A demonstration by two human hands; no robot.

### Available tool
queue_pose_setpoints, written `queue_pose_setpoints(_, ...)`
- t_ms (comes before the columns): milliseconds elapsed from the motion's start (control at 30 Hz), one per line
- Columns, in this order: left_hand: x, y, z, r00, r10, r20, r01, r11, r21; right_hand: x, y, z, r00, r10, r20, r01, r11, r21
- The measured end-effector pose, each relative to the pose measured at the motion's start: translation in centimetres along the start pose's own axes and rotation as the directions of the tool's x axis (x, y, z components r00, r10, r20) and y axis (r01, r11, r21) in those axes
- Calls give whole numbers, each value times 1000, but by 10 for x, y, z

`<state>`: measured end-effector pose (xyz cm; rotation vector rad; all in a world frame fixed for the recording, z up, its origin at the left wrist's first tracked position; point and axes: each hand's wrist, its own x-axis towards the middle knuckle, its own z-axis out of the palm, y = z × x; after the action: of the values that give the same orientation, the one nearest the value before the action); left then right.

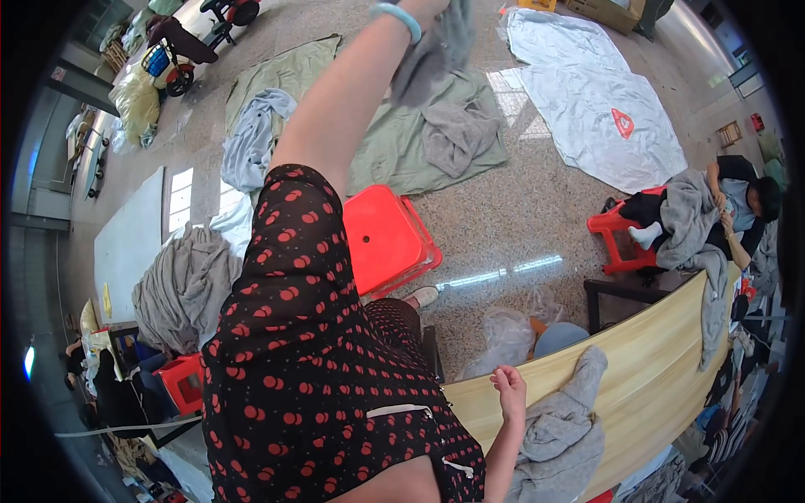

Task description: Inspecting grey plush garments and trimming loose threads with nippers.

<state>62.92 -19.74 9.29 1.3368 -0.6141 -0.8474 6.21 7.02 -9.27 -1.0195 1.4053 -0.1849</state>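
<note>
My left arm, with a pale blue bracelet at the wrist, stretches far forward. My left hand (426, 5) is partly cut off by the upper edge. A blurred grey fleecy garment (432, 59) hangs in the air from it; the fingers themselves are hidden. Below it, another grey fleecy garment (461, 134) lies crumpled on a green sheet (390, 159) on the floor. My right hand (509, 391) is raised near the wooden table's edge, fingers loosely curled, holding nothing visible. Beside that forearm a grey garment (558, 440) lies bunched on the table (646, 377).
A red stool (381, 239) stands before me. Left of it are a grey cloth pile (189, 289) and a light blue garment (256, 138). White sheets (595, 117) cover floor at far right. At right a seated person (738, 205) handles grey cloth. Plastic bags (507, 339) lie by the table.
</note>
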Motion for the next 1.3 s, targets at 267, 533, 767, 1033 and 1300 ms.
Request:
queue_pose_setpoints(267, -107, -254, 20, 745, -665, 55, 639, 735, 228, 0, 6, 28, 999, -26, 29, 26, 1000, 4)
queue_pose_setpoints(533, -270, -325, 116, 455, -735, 504, 420, 675, 606, -24, 28, 31, 988, -99, -121, 99, 995, -11)
queue_pose_setpoints(767, -318, -293, 134, 311, -784, 537, 298, 617, 728, -64, 83, -21, 868, -66, -492, 125, 988, 87)
queue_pose_setpoints(1033, -391, -292, 142, 257, -834, 488, 319, 550, 772, -102, 157, -115, 425, -127, -896, -63, 984, -170)
queue_pose_setpoints(1300, -432, -313, 142, 253, -837, 486, 285, 544, 789, -45, 123, -168, 405, 197, -893, -337, 940, 55)
